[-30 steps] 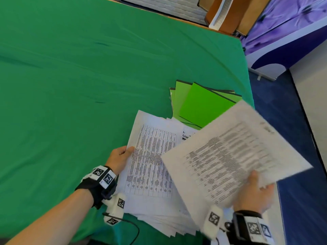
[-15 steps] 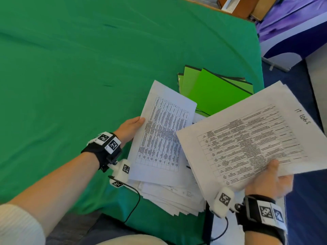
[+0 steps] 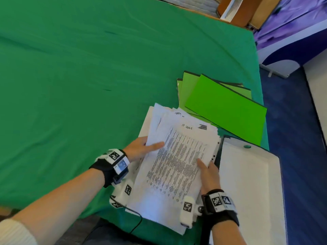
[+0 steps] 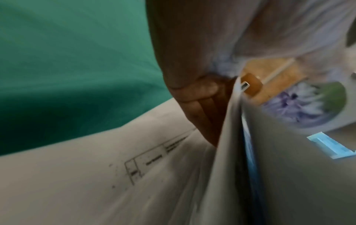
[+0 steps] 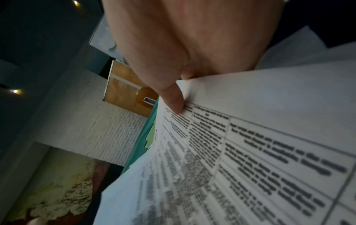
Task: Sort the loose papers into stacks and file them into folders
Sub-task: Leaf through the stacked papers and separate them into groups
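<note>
A bundle of printed sheets (image 3: 177, 165) is held over the loose paper pile (image 3: 155, 119) at the table's near right. My left hand (image 3: 141, 149) pinches the bundle's left edge, thumb on top, fingers (image 4: 194, 91) curled under. My right hand (image 3: 208, 172) grips its right edge with the thumb (image 5: 173, 100) pressed on the printed table (image 5: 250, 152). Bright green folders (image 3: 224, 110) lie fanned just beyond the papers. An open folder (image 3: 247, 183) with a white inside lies to the right.
The green cloth (image 3: 79, 76) covers the table, bare to the left and back. The table's right edge drops to blue floor (image 3: 300, 156). Wooden furniture (image 3: 247, 9) stands past the far corner.
My right hand has brought its sheet left and down onto the sheets in my left hand; both hands now hold one bundle. The open folder has come into view at right.
</note>
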{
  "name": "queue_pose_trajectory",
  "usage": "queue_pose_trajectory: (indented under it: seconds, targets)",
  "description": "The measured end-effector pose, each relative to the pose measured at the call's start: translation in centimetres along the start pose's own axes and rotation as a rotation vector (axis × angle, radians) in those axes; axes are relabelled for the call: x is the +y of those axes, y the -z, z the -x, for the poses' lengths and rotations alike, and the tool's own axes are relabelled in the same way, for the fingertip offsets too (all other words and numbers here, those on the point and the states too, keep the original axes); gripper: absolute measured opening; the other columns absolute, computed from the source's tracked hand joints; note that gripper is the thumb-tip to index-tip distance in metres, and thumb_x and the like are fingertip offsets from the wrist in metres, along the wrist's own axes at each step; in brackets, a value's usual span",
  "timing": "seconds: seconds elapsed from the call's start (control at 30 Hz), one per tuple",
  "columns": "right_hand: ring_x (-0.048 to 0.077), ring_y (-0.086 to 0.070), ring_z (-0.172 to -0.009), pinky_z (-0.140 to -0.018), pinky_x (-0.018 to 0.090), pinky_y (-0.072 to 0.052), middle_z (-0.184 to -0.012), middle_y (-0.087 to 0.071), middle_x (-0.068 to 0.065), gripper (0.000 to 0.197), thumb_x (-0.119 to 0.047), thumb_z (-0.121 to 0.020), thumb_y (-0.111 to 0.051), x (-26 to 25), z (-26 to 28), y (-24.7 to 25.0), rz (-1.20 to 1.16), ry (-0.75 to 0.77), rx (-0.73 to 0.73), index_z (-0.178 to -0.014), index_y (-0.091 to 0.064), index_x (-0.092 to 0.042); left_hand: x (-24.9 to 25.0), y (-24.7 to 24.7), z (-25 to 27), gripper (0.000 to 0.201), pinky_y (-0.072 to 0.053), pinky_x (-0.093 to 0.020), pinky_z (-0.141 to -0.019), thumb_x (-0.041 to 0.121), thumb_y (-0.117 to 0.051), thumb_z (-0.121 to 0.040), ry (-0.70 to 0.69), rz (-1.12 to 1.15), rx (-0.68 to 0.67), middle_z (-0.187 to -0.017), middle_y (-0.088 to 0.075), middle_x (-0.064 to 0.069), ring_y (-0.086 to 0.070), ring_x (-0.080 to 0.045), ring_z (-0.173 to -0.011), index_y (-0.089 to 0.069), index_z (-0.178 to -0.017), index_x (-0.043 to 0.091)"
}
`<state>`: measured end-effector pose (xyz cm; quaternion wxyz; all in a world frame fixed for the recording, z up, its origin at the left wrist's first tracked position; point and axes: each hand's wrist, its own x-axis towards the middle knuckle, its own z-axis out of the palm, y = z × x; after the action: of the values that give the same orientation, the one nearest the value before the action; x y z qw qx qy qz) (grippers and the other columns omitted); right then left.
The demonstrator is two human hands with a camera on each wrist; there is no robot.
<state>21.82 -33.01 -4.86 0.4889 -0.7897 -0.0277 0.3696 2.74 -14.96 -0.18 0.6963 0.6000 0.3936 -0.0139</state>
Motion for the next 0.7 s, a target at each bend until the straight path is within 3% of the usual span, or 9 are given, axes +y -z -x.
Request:
queue_pose_trajectory:
  seconds: [0.1, 0.23, 0.37, 0.43, 0.5, 0.57, 0.63, 0.7]
  targets:
    - [0.026, -0.064, -0.106, -0.097, 0.053, -0.048, -0.116, -0.067, 0.001, 0.039, -0.033, -0.083, -0.071, 0.2, 0.0, -0.4, -0.018, -0.027, -0.035, -0.119, -0.058, -0.023, -0.9, -1.5, -0.5, 0.052, -0.052, -0.033, -0.096, 0.038, -0.081, -0.074, -0.021, -0.083, 0.057, -0.113, -0.069, 0.008, -0.066, -0.009, -0.102, -0.063, -0.119, 0.021]
    - [0.027, -0.067, -0.103, -0.091, 0.049, -0.053, -0.117, -0.068, 0.007, 0.054, -0.02, -0.08, -0.077, -0.9, 0.5, 0.8, -0.162, -0.064, -0.031, -0.128, -0.054, -0.013, -1.0, -2.6, -0.7, 0.031, -0.052, -0.035, -0.093, 0.011, -0.071, -0.085, 0.002, -0.131, 0.033, -0.113, -0.069, -0.001, -0.066, -0.018, -0.101, -0.063, -0.115, 0.015]
    - [0.027, -0.068, -0.103, -0.09, 0.048, -0.052, -0.113, -0.071, 0.006, 0.039, -0.011, -0.084, -0.068, -2.4, 2.1, 2.3, -0.27, -0.077, -0.211, -0.122, -0.061, -0.014, -0.1, -2.5, -0.4, 0.034, -0.05, -0.03, -0.084, 0.007, -0.068, -0.074, -0.002, 0.024, 0.052, -0.108, -0.068, -0.011, -0.062, -0.021, -0.095, -0.064, -0.107, 0.009]
    - [0.027, -0.07, -0.098, -0.086, 0.048, -0.055, -0.108, -0.072, 0.007, 0.03, -0.011, -0.088, -0.064, -2.8, 2.7, 2.7, -0.177, -0.058, -0.224, -0.118, -0.064, -0.015, 0.2, -2.5, -0.5, 0.026, -0.05, -0.026, -0.08, 0.005, -0.067, -0.078, -0.003, 0.011, 0.037, -0.1, -0.067, -0.004, -0.061, -0.019, -0.094, -0.061, -0.101, 0.016]
    - [0.027, -0.072, -0.089, -0.078, 0.044, -0.058, -0.098, -0.075, 0.007, 0.021, -0.016, -0.089, -0.066, -3.0, 2.9, 3.1, -0.042, 0.034, -0.118, -0.11, -0.068, -0.016, -0.1, -2.6, -1.3, 0.037, -0.051, -0.032, -0.088, 0.019, -0.072, -0.083, -0.02, -0.094, 0.042, -0.109, -0.063, 0.004, -0.06, -0.018, -0.104, -0.052, -0.114, 0.024]
    - [0.028, -0.07, -0.089, -0.079, 0.043, -0.056, -0.093, -0.074, 0.006, 0.019, -0.026, -0.087, -0.069, -3.5, 3.0, 3.9, -0.016, 0.147, 0.08, -0.102, -0.07, -0.015, -0.7, -2.6, -2.6, 0.066, -0.049, -0.038, -0.095, 0.045, -0.076, -0.078, 0.008, -0.258, 0.198, -0.12, -0.057, 0.003, -0.058, -0.019, -0.109, -0.042, -0.129, 0.022]
    - [0.024, -0.066, -0.088, -0.072, 0.034, -0.053, -0.093, -0.071, 0.004, 0.02, -0.026, -0.089, -0.067, -4.7, 3.6, 4.8, -0.138, 0.225, 0.256, -0.101, -0.068, -0.01, -1.0, -2.6, -3.9, 0.076, -0.048, -0.041, -0.095, 0.055, -0.074, -0.076, 0.054, -0.413, 0.41, -0.124, -0.053, -0.004, -0.055, -0.023, -0.11, -0.042, -0.131, 0.014]
    - [0.019, -0.063, -0.086, -0.071, 0.028, -0.049, -0.097, -0.067, 0.004, 0.028, -0.024, -0.091, -0.065, -5.6, 3.9, 6.1, -0.22, 0.24, 0.371, -0.109, -0.063, -0.003, -0.6, -2.8, -5.1, 0.078, -0.048, -0.041, -0.092, 0.063, -0.071, -0.074, 0.1, -0.527, 0.462, -0.123, -0.052, -0.008, -0.053, -0.026, -0.109, -0.045, -0.126, 0.011]
